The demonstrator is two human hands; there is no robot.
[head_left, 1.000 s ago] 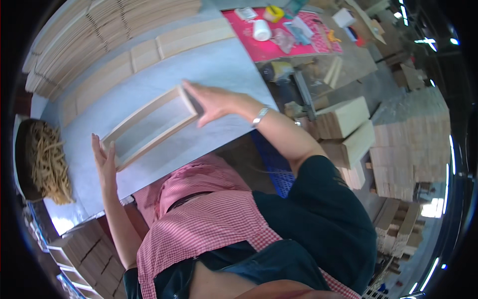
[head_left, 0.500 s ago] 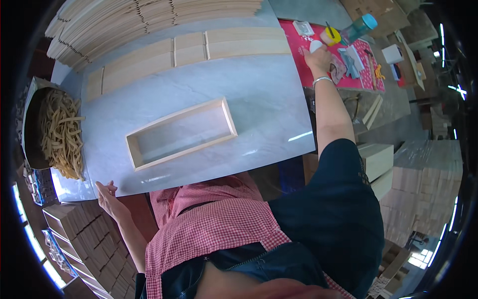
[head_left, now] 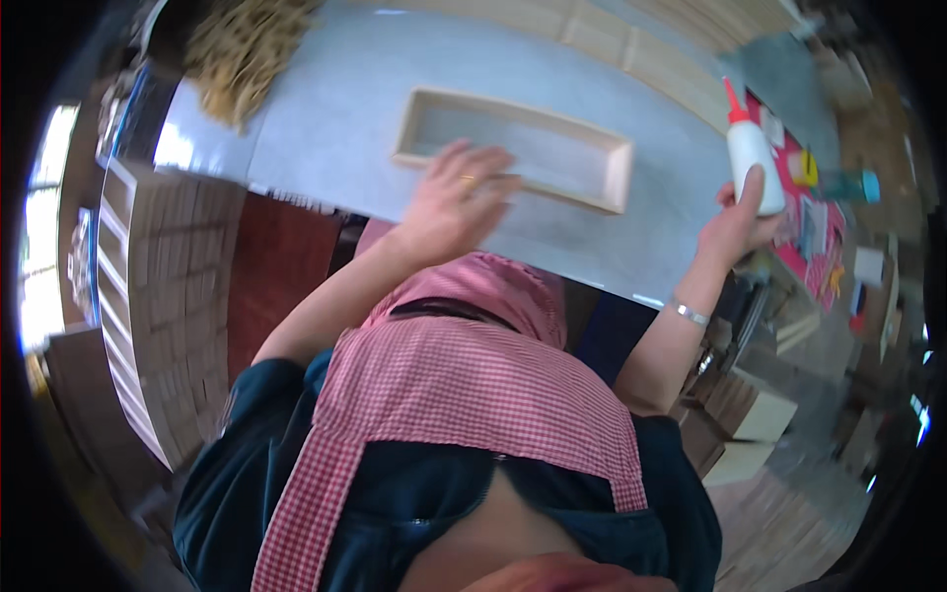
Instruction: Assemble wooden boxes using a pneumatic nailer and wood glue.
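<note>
A white squeeze bottle (head_left: 752, 160) with a red cap and pointed red nozzle is in my right hand (head_left: 735, 229), nozzle upward, over the right end of the table. My left hand (head_left: 462, 197) reaches over the near edge of a shallow rectangular wooden frame (head_left: 621, 178). Its fingers are stretched out and somewhat blurred, and nothing shows in them; whether they touch the wood I cannot tell. The frame lies on the grey-white tabletop (head_left: 340, 128), its long side running left to right.
Flat wooden boards (head_left: 592, 35) lie along the table's far side. A heap of tan strips (head_left: 247, 54) sits at the far left. On the right are a red cloth (head_left: 789, 259), a yellow container (head_left: 806, 168) and a blue-lidded bottle (head_left: 868, 187). Stacked wooden pieces (head_left: 178, 286) stand at left.
My right hand has lifted the squeeze bottle off the red cloth and drawn it nearer. My left hand has come from the table's left corner to the frame. The view has turned.
</note>
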